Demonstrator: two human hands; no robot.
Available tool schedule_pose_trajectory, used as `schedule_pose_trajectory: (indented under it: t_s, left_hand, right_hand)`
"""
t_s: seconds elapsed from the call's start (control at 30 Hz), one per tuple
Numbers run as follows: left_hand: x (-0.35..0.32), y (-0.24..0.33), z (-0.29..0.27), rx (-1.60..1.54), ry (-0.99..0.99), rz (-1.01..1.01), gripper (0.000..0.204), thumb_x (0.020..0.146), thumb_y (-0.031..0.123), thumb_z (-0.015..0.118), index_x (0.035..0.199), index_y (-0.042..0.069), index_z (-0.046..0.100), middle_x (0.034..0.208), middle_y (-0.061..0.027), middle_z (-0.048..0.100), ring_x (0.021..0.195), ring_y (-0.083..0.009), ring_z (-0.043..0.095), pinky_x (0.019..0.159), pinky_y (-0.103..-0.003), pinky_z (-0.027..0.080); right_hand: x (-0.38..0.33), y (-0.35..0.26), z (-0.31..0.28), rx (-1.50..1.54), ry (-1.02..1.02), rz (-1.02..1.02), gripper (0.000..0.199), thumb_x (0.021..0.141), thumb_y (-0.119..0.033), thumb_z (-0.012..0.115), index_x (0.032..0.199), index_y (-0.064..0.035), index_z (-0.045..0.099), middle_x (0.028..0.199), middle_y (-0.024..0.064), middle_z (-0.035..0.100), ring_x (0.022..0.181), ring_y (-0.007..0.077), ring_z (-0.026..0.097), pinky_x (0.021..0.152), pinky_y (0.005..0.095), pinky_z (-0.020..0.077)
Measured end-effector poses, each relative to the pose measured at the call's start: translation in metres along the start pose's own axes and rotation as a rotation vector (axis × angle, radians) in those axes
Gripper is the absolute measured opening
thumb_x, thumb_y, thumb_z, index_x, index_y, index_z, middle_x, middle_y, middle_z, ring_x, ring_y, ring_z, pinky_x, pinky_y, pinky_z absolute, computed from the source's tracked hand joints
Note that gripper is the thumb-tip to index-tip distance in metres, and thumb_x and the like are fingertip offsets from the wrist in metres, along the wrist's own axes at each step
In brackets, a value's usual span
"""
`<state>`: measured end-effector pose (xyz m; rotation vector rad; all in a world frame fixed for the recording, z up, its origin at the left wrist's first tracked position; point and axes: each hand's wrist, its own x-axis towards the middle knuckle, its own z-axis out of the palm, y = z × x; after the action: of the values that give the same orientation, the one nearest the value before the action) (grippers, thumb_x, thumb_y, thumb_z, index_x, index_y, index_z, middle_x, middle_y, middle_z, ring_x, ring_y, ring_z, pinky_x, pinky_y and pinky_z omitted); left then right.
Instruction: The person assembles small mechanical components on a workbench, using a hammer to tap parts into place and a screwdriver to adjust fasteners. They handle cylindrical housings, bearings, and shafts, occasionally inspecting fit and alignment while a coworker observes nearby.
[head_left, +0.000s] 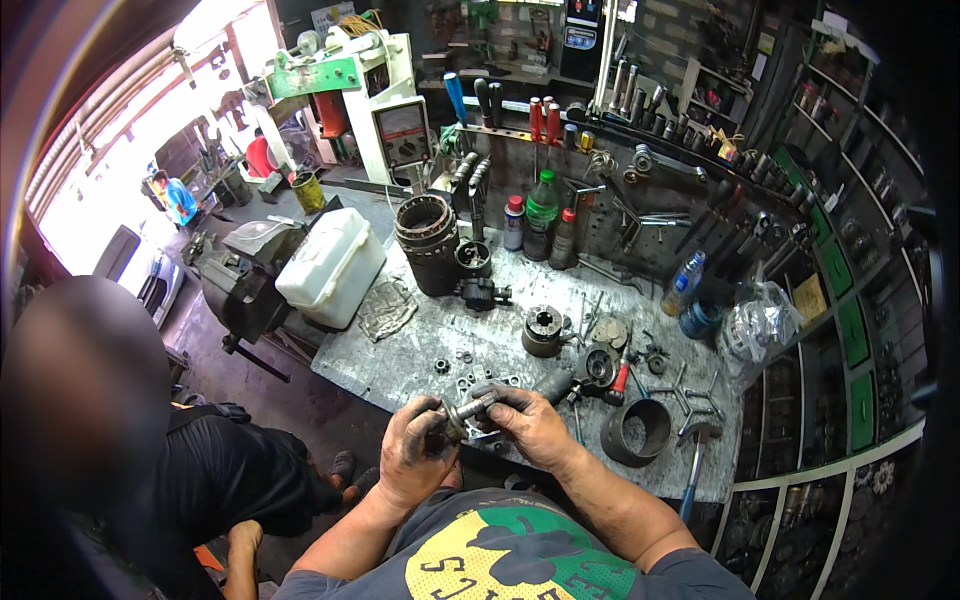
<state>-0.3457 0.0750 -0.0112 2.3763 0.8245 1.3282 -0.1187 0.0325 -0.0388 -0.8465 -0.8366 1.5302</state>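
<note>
In front of my chest, at the table's near edge, both hands are on a short metal shaft with a wider round collar. My left hand is closed around the collar end. The fingers of my right hand pinch the thin end of the shaft. Both hands are blackened with grease. Just beyond them on the metal-topped table lie small bracket-like parts and a few nuts. A dark cylindrical part rests beside my right fingers.
A red-handled screwdriver, a wide metal ring and a blue-handled hammer lie to the right. Behind stand a ribbed cylinder housing, bottles and a white plastic box. A person in black is close on my left.
</note>
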Motion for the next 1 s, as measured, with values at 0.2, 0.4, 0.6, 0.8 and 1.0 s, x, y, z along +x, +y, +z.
schedule_pose_trajectory:
  t_s: [0.2,0.4,0.6,0.8,1.0]
  left_hand:
    - [0.001,-0.002,-0.003,0.034,0.011,0.108,0.07,0.068,-0.003,0.09,0.13,0.009,0.061,0.133,-0.0204,0.066,0.109,-0.0407,0.071,0.091,-0.048,0.059]
    - [0.003,-0.003,-0.004,0.036,0.012,0.14,0.072,0.066,-0.001,0.09,0.131,0.01,0.061,0.133,-0.0189,0.067,0.109,-0.04,0.071,0.091,-0.047,0.059]
    - [0.004,-0.004,-0.005,0.053,0.012,0.18,0.069,0.067,0.001,0.09,0.13,0.01,0.062,0.133,-0.0175,0.068,0.108,-0.0389,0.071,0.09,-0.047,0.059]
    - [0.003,-0.006,-0.004,0.087,0.05,0.244,0.066,0.068,0.002,0.091,0.127,0.013,0.063,0.131,-0.0145,0.069,0.107,-0.0361,0.071,0.089,-0.046,0.059]
    - [0.003,-0.008,-0.001,0.12,0.09,0.292,0.065,0.069,0.003,0.09,0.127,0.015,0.063,0.13,-0.0125,0.069,0.104,-0.033,0.07,0.087,-0.044,0.059]
  right_hand:
    - [-0.003,-0.009,0.001,-0.051,-0.026,-0.023,0.033,0.109,-0.018,0.072,0.139,-0.0032,0.072,0.117,0.0014,0.077,0.102,0.0096,0.069,0.094,0.0282,0.0574]
    - [-0.005,-0.014,0.002,-0.085,-0.027,-0.03,0.032,0.109,-0.016,0.072,0.138,-0.0025,0.072,0.117,0.0022,0.077,0.104,0.0103,0.07,0.095,0.0286,0.0576]
    - [-0.005,-0.012,0.002,-0.017,-0.004,-0.047,0.031,0.106,-0.01,0.074,0.136,-0.0004,0.069,0.118,0.0055,0.074,0.107,0.0141,0.071,0.096,0.0297,0.0597]
    - [-0.008,-0.018,0.001,0.001,-0.019,-0.053,0.031,0.105,-0.006,0.074,0.135,-0.0002,0.067,0.119,0.0061,0.072,0.107,0.0161,0.071,0.098,0.0315,0.0608]
    - [-0.012,-0.024,0.003,0.028,-0.049,-0.053,0.029,0.106,-0.006,0.074,0.134,-0.0007,0.067,0.117,0.0046,0.071,0.107,0.015,0.071,0.097,0.0314,0.0606]
